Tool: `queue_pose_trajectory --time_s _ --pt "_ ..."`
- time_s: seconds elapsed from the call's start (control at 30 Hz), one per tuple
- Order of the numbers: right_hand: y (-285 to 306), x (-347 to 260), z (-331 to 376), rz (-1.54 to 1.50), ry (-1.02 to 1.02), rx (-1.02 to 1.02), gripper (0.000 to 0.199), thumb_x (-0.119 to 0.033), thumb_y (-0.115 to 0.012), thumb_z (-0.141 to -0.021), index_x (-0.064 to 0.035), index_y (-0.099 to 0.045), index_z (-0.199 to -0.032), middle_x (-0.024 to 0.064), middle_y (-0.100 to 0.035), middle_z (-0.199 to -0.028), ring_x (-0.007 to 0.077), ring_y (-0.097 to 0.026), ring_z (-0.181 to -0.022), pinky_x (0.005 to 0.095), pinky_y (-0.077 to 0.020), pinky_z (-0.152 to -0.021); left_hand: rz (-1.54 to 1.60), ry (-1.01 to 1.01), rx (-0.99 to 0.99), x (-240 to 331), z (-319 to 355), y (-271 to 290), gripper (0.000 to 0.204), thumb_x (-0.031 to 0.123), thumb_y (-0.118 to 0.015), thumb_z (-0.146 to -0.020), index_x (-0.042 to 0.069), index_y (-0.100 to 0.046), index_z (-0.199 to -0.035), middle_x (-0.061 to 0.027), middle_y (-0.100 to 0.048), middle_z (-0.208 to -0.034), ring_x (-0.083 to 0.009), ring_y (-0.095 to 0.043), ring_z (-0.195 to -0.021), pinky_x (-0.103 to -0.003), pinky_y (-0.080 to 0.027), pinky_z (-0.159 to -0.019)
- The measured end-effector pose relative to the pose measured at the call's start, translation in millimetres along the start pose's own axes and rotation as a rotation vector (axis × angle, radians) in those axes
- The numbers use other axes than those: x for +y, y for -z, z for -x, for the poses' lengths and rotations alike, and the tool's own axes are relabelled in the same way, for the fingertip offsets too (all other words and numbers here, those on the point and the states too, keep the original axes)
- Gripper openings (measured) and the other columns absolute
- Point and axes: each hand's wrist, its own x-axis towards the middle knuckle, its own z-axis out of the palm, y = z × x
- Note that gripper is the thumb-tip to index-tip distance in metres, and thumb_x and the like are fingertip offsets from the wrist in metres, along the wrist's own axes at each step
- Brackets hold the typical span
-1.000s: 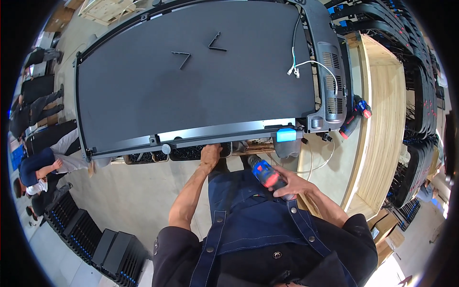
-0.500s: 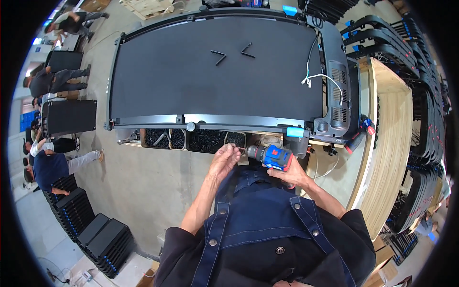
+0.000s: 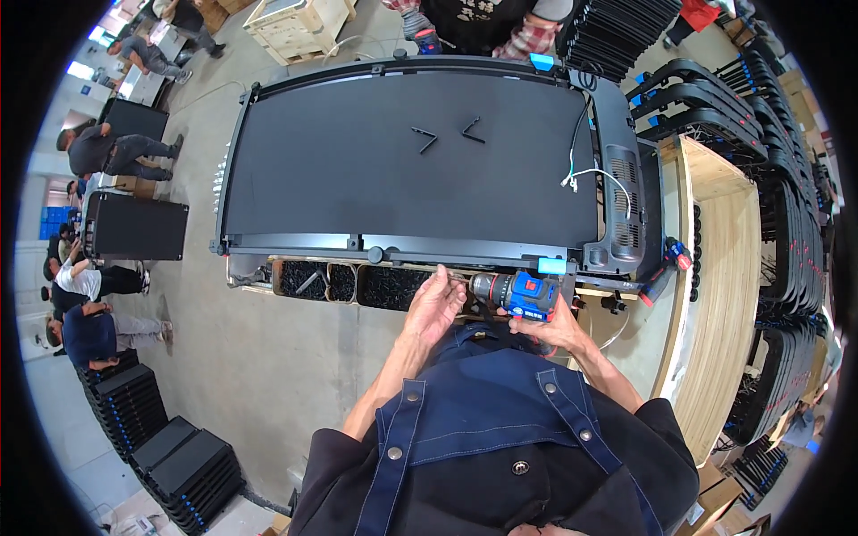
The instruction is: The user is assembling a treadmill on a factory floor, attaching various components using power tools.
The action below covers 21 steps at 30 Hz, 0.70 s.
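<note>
A blue, black and red cordless drill is gripped in my right hand, its bit pointing left. At the bit end, my left hand has its fingers drawn together; what they pinch, if anything, is too small to make out. Just beyond both hands lies a treadmill deck with a black belt, side rails and a vented motor end at the right. Two black angled pieces, one left and one right, rest on the belt. Bins of small black hardware sit under the near rail.
A second red and blue power tool lies by the deck's right end, beside an open wooden crate. Loose white-ended wires hang over the motor end. A co-worker stands across the deck. Black frames are stacked at right.
My view has shifted, so the deck sits lower in it and more of the co-worker across shows. My left hand's fingers are raised more upright beside the bit; the drill stays in my right hand.
</note>
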Motion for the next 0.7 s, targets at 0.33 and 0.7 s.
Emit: queue_pose_trajectory --time_s 0.33,0.7 --pt "-5.2 -3.9 -17.6 0.393 0.298 0.158 0.040 -0.014 -0.084 -0.078 -0.0006 -0.067 -0.111 0.0101 -0.073 -0.102 0.0198 -0.069 -0.084 0.0349 -0.0562 -0.082 -0.602 -0.153 0.057 56.7 -12.3 -69.1 0.035 0.041 -0.066 -0.099 0.008 -0.058 -0.095 -0.0037 -0.066 -0.083 -0.0120 -0.065 -0.069 -0.028 -0.057 -0.064" --pt "-8.0 22.0 0.6 0.060 0.310 0.445 0.039 -0.019 -0.083 -0.082 -0.0034 -0.066 -0.113 0.0023 -0.068 -0.103 0.0121 -0.062 -0.097 0.0325 -0.0525 -0.089 -0.985 -0.332 0.311 165.2 -186.6 -91.5 0.057 0.042 -0.069 -0.095 -0.010 -0.056 -0.113 -0.0259 -0.074 -0.092 -0.0296 -0.074 -0.068 -0.037 -0.062 -0.058"
